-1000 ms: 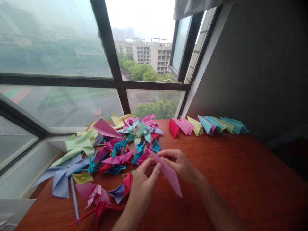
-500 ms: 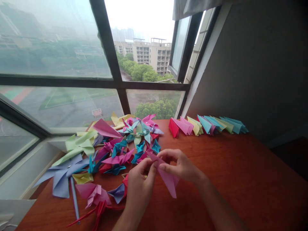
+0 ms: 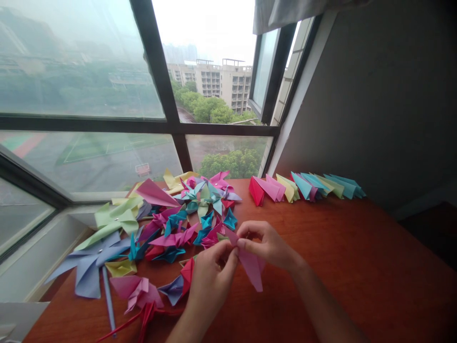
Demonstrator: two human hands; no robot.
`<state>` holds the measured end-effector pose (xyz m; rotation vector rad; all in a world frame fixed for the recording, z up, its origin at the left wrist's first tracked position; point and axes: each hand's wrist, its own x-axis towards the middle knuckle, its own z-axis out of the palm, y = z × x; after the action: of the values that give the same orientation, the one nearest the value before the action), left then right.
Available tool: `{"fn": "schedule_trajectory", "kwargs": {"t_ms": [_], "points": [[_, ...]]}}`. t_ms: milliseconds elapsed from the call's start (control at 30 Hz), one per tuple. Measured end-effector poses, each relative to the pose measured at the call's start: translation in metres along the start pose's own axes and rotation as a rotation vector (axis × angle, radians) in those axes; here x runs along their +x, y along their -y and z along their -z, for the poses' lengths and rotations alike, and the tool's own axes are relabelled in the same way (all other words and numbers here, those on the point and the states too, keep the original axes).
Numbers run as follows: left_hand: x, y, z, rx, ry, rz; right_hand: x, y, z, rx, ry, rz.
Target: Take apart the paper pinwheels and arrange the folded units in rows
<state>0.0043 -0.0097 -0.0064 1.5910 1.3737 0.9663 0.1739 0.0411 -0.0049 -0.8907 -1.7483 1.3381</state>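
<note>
A folded pink paper point(image 3: 252, 267) hangs over the brown table between my hands, its pointed end toward the table's front. My left hand point(image 3: 216, 264) pinches its left edge between thumb and forefinger. On the other side, my right hand point(image 3: 262, 242) has thumb and fingers closed on its upper part. Just behind the hands lie magenta and teal folded papers, among them a small teal one point(image 3: 230, 219). Beside my left wrist are a red folded piece point(image 3: 187, 275) and a purple one point(image 3: 173, 289).
Pinwheels, including a blue one point(image 3: 89, 264) and a green one point(image 3: 117, 219), crowd the left of the table point(image 3: 342, 267). Folded paper planes point(image 3: 273, 188) stand in a row at the back right. A window point(image 3: 214, 127) and a grey wall border the table.
My left hand has shifted slightly right along the pink paper, its fingertips now nearer my right hand's. The whole view has moved a little.
</note>
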Motion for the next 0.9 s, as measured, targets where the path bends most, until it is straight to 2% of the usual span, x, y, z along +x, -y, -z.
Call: {"fn": "schedule_trajectory", "kwargs": {"t_ms": [67, 167, 333, 500, 900], "points": [[-0.0007, -0.0023, 0.0004, 0.037, 0.014, -0.005, -0.0003, -0.0005, 0.0013, -0.027, 0.003, -0.007], [-0.0012, -0.004, 0.0019, 0.035, -0.039, -0.009, -0.0014, -0.0001, 0.0015, -0.046, 0.008, -0.029], [-0.0013, -0.0016, 0.0074, -0.124, -0.163, 0.002, -0.0033, 0.0044, 0.0004, -0.042, 0.158, -0.04], [-0.0017, 0.0013, 0.0089, -0.167, -0.208, -0.005, -0.0038, 0.0061, -0.0011, -0.068, 0.239, -0.003], [-0.0006, 0.002, 0.0079, -0.055, -0.199, -0.043, -0.0041, 0.0067, -0.0033, -0.041, 0.18, 0.002]]}}
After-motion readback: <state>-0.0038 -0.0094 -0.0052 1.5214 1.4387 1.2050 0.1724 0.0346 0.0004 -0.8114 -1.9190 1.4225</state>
